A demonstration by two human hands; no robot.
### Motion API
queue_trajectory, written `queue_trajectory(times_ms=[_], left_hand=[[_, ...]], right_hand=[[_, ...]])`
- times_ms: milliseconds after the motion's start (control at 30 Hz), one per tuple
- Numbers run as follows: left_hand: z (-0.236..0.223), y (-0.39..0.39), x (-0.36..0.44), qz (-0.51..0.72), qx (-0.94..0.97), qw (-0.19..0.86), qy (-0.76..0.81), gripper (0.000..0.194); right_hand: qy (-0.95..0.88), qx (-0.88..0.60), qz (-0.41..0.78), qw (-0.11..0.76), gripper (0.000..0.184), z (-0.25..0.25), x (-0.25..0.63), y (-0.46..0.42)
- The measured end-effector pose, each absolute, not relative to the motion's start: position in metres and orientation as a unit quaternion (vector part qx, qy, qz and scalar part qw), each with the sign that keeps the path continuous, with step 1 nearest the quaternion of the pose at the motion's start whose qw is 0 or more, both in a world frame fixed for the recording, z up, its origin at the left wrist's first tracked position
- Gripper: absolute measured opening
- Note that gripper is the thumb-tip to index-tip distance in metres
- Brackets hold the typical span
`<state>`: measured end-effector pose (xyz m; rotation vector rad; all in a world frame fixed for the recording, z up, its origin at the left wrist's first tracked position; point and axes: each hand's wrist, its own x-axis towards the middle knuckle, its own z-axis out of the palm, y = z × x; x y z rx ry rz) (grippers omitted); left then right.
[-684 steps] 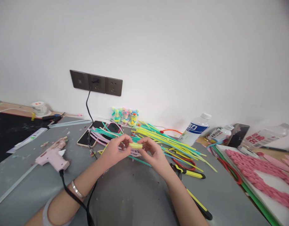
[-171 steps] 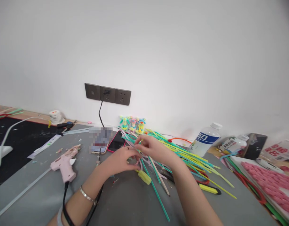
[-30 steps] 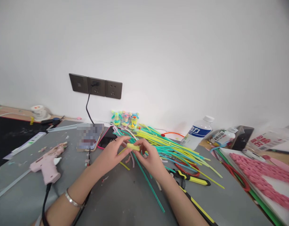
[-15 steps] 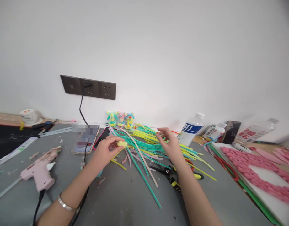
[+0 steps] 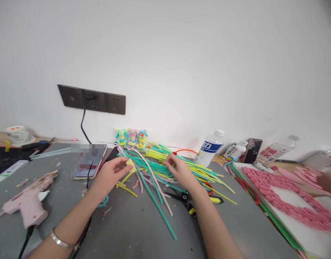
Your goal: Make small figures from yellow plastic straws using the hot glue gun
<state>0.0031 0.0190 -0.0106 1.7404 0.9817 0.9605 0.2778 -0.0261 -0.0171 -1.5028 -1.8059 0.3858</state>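
Observation:
My left hand [image 5: 111,174] pinches a small fuzzy yellow piece [image 5: 130,165], apparently bent from pipe cleaner, above the near-left end of a pile. That pile holds many pipe cleaners [image 5: 154,166] in teal, yellow, lilac and cream. Over its middle is my right hand [image 5: 180,172], thumb and fingertips drawn together; whether anything lies between them is too small to make out. Black-and-yellow pliers [image 5: 184,197] lie partly under my right wrist. Against the wall stand three small fuzzy figures [image 5: 132,138] in green, pink and blue.
A pink glue gun [image 5: 29,207] with a black cord lies at left. A phone [image 5: 88,162] lies behind my left hand. A bottle [image 5: 209,148] stands at the back right. Pink braided work [image 5: 284,198] rests on a board at right, where another person's hand [image 5: 328,183] shows.
My right hand has moved left toward my left hand, and its fingers have drawn together. The yellow piece has turned in my left fingers. The view has shifted slightly right; another person's hand appears.

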Motion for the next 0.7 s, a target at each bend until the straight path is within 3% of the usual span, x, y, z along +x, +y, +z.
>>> queue_trajectory(times_ms=[267, 333, 433, 700], left_hand=[[-0.013, 0.018, 0.005, 0.358, 0.725, 0.428, 0.404, 0.03], [-0.013, 0.018, 0.005, 0.358, 0.725, 0.424, 0.409, 0.031], [-0.013, 0.019, 0.004, 0.36, 0.714, 0.436, 0.413, 0.033], [-0.02, 0.017, 0.006, 0.354, 0.686, 0.49, 0.405, 0.032]], right_hand=[[-0.757, -0.581, 0.141, 0.262, 0.023, -0.024, 0.248, -0.031], [-0.765, -0.579, 0.123, 0.254, 0.017, -0.028, 0.243, -0.031], [-0.75, -0.591, 0.117, 0.272, 0.004, -0.033, 0.244, -0.027], [-0.681, -0.64, 0.106, 0.34, 0.001, -0.037, 0.26, -0.019]])
